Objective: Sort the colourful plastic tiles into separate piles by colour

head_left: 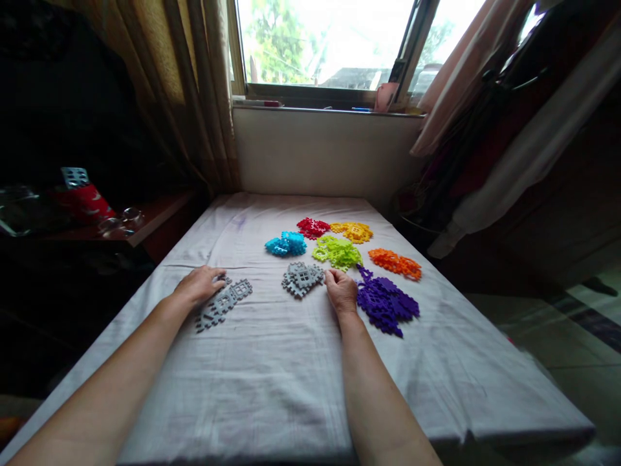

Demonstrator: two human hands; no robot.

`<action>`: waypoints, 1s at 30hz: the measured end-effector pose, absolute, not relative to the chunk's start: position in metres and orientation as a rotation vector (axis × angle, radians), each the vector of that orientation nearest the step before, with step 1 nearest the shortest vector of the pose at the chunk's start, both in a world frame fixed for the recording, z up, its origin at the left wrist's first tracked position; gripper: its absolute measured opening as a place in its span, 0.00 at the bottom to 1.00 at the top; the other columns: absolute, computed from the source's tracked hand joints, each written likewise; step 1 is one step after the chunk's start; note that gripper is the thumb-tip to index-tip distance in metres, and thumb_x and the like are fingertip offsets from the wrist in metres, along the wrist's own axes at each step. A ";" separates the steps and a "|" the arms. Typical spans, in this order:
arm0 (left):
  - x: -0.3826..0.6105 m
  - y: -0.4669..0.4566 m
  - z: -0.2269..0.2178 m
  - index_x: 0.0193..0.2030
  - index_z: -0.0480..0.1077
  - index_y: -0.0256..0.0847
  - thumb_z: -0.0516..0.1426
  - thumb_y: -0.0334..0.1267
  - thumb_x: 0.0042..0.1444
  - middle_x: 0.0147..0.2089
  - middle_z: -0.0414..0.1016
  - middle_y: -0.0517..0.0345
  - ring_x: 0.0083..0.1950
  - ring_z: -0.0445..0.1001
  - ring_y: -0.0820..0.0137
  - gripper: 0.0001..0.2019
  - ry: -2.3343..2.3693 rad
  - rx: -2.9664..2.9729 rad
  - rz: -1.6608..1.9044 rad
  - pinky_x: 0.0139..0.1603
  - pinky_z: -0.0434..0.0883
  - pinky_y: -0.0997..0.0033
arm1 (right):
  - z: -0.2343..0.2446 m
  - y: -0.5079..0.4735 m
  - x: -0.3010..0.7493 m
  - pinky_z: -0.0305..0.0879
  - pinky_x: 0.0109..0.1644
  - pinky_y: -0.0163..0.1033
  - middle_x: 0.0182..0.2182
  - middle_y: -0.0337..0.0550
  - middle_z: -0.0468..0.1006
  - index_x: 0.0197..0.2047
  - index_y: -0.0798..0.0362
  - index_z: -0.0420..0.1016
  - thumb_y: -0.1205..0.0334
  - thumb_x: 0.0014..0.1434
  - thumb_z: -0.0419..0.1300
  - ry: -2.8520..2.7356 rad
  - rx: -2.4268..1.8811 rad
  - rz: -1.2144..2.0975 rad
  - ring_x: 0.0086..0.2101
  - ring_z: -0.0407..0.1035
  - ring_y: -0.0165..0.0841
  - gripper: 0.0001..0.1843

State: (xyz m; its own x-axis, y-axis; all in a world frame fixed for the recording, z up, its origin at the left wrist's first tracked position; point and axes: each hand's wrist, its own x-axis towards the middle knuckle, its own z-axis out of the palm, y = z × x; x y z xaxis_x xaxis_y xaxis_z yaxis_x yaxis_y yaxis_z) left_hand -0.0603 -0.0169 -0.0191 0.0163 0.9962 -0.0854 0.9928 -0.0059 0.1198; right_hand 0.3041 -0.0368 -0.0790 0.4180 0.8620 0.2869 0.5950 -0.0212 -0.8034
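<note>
Head view: both hands over the bench (252,388), well apart from each other. Left hand (198,285) rests on far-left end of the grey strip (226,303), left of centre; cannot tell if fingers grip it. Right hand (341,291) has fingers curled, tips at right side of the grey pile (301,278); cannot tell if a piece is pinched. Risks, my guess: the right wrist sits just beside the purple pile (387,301), so an outward swing could scatter it. Green pile (338,252) lies just behind the knuckles; an overreach might mix colours. Pressing unevenly could twist or unhook the strip. Wrinkled cloth may snag teeth. Edges: orange pile (395,263) is nearest the right edge, a bump could send it over; left forearm crosses near the left edge. Blue, red and yellow piles (356,232) sit farther back. Room: plain cloth between strip and grey pile, more between the forearms toward the near edge.
</note>
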 end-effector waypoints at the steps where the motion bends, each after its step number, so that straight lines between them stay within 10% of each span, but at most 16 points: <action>1: -0.061 -0.015 -0.019 0.49 0.78 0.48 0.57 0.48 0.50 0.55 0.78 0.50 0.58 0.74 0.55 0.20 2.091 2.112 0.051 0.57 0.67 0.63 | -0.079 -0.037 0.304 0.64 0.37 0.35 0.26 0.40 0.81 0.32 0.47 0.82 0.50 0.57 0.54 -1.276 -1.713 0.349 0.31 0.74 0.35 0.17; 11: -0.058 -0.006 0.010 0.30 0.73 0.41 0.63 0.47 0.40 0.27 0.76 0.58 0.35 0.77 0.63 0.13 2.001 1.606 0.609 0.36 0.70 0.69 | -0.077 -0.037 0.304 0.64 0.37 0.35 0.27 0.41 0.82 0.32 0.48 0.82 0.50 0.57 0.53 -1.271 -1.721 0.354 0.32 0.74 0.36 0.18; 19: 0.060 0.010 -0.025 0.46 0.71 0.40 0.59 0.49 0.55 0.41 0.80 0.54 0.37 0.80 0.72 0.17 1.752 1.268 1.039 0.35 0.73 0.75 | -0.076 -0.037 0.304 0.64 0.36 0.35 0.27 0.41 0.82 0.32 0.48 0.82 0.51 0.57 0.54 -1.272 -1.703 0.367 0.31 0.75 0.35 0.17; 30: 0.100 0.005 -0.030 0.41 0.78 0.47 0.61 0.46 0.54 0.44 0.83 0.57 0.48 0.79 0.65 0.10 1.959 1.707 0.610 0.44 0.70 0.72 | -0.079 -0.032 0.306 0.64 0.37 0.35 0.27 0.40 0.82 0.34 0.47 0.83 0.49 0.58 0.54 -1.283 -1.729 0.387 0.32 0.75 0.35 0.18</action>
State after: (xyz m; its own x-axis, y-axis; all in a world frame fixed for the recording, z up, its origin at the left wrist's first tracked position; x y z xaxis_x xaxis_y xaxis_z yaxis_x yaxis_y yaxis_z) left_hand 0.1000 0.0047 -0.0303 -0.1173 0.9914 -0.0580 0.7832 0.1283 0.6084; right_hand 0.3058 -0.0324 -0.0790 0.4074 0.8762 0.2576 0.5874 -0.0355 -0.8085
